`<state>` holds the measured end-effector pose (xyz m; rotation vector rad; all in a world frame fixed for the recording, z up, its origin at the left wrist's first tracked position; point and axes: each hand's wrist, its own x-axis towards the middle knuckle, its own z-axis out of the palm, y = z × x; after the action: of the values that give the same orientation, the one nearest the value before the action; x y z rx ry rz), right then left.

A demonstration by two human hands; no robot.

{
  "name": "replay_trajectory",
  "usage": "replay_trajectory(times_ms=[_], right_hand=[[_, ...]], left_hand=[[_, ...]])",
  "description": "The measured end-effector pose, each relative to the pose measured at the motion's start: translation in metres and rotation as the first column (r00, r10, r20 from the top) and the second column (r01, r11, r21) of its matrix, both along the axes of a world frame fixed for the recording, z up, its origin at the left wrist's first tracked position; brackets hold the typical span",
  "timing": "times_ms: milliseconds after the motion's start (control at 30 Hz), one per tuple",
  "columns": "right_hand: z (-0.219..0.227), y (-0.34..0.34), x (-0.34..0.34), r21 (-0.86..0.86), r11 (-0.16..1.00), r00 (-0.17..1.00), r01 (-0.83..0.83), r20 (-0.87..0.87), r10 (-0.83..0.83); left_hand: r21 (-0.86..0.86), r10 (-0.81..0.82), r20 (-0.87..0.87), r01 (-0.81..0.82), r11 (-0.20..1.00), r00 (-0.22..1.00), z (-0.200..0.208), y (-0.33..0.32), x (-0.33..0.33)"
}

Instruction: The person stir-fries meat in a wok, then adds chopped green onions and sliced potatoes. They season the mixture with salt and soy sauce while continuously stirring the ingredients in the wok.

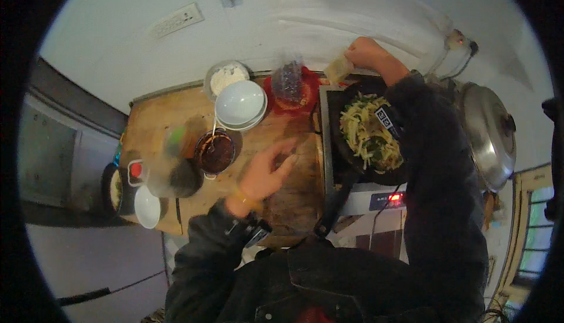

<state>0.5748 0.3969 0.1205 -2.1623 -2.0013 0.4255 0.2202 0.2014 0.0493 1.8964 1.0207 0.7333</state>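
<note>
My right hand (365, 52) reaches far over the black pan (351, 152) and is shut on a small pale container (338, 69) at the back edge of the cooker. The pan holds pale sliced vegetables with green bits (369, 132) and sits on a flat induction cooker (364, 201). My left hand (265, 173) hovers open, fingers spread, above the wooden table (153, 123), near a dark pot of brown sauce (215, 152). It holds nothing.
Stacked white bowls (241, 104), a bowl of white powder (227, 76), a clear bag on a red mat (288, 82), a red-capped jar (136, 170) and a small white bowl (147, 206) stand on the table. A metal lid (489, 135) lies at the right.
</note>
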Motion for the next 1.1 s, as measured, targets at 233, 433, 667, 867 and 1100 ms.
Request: replay_trajectory(times_ms=[233,433,667,867,1100], right_hand=[[-0.099,0.091,-0.026,-0.037,0.991,0.951,-0.131,0.277,0.136],[-0.157,0.088,-0.005,-0.013,0.657,0.594,-0.754,0.415,0.690],[-0.115,0.121,-0.004,-0.052,0.998,0.990,-0.036,0.138,0.043],[0.004,0.032,-0.059,-0.082,0.996,0.991,-0.026,-0.135,0.014],[0.105,-0.127,-0.189,0.119,0.989,0.983,-0.083,-0.154,0.100]], left_hand=[[-0.515,0.340,0.022,-0.280,0.810,0.940,-0.014,-0.069,-0.108],[-0.523,0.455,0.081,-0.350,0.777,0.887,-0.041,-0.115,-0.157],[-0.524,0.660,0.063,-0.538,0.661,0.749,-0.081,-0.136,-0.220],[-0.746,0.884,0.144,-0.537,0.393,0.445,-0.121,-0.128,-0.318],[-0.866,0.958,0.214,-0.417,0.276,0.190,-0.133,-0.113,-0.400]])
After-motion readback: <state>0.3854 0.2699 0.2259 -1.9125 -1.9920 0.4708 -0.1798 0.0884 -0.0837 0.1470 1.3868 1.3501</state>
